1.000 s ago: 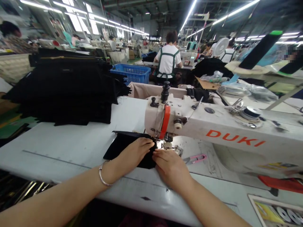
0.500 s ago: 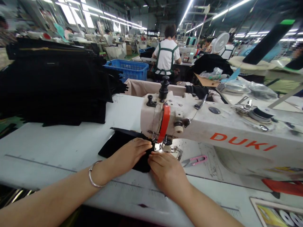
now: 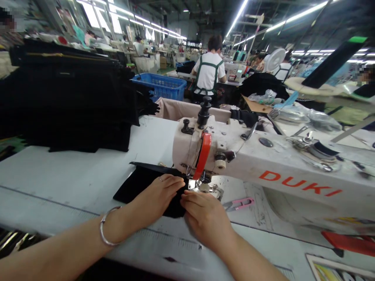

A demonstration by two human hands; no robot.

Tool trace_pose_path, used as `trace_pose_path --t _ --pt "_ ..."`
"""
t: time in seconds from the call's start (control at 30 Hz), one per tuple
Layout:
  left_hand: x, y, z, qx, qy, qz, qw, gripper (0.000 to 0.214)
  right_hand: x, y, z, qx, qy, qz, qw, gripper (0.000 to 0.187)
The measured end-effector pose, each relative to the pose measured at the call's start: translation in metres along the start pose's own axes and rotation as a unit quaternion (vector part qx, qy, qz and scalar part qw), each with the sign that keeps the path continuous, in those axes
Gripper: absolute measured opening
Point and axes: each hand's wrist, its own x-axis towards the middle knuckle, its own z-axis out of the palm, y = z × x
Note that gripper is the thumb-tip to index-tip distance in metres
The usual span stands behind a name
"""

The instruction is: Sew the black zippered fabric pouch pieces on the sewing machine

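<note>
- Black cloth [image 3: 133, 184] lies on the table [image 3: 70, 169], its right edge at the working end of the sewing machine [image 3: 243, 160].
- Left hand [image 3: 158, 194]: fingers extended over the cloth, apparently pressing.
- Right hand [image 3: 206, 216]: fingers bent at the edge; whether pinching, I cannot tell.
- Best steered evenly, fingertips clear of the machine.

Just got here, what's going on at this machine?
A person has both bare hands on a piece of black fabric at a sewing machine. The left hand lies over the fabric, and the right hand has its fingertips at the edge near the needle area. Pink-handled snips lie on the machine bed, right of the hands. A stack of black pieces sits at the table's far left.
</note>
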Motion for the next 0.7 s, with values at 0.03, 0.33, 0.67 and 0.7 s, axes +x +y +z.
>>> trace_pose_path --t 0.03,0.33,0.67,0.7 --pt "-0.002 0.0 0.002 0.002 0.008 0.001 1.0 0.043 0.0 0.001 -0.001 0.007 -0.003 0.002 1.0 0.027" --pt "0.0 -0.003 -0.001 -0.011 -0.017 0.0 1.0 0.045 -0.001 0.001 -0.002 -0.014 -0.024 0.002 1.0 0.027" --pt "0.004 -0.004 -0.004 -0.03 -0.016 -0.002 0.999 0.037 -0.003 0.0 0.001 0.0 -0.028 0.015 1.0 0.027" --pt "0.002 -0.003 -0.005 -0.042 -0.019 -0.005 0.999 0.038 -0.002 -0.001 0.001 0.003 -0.028 0.016 0.999 0.027"
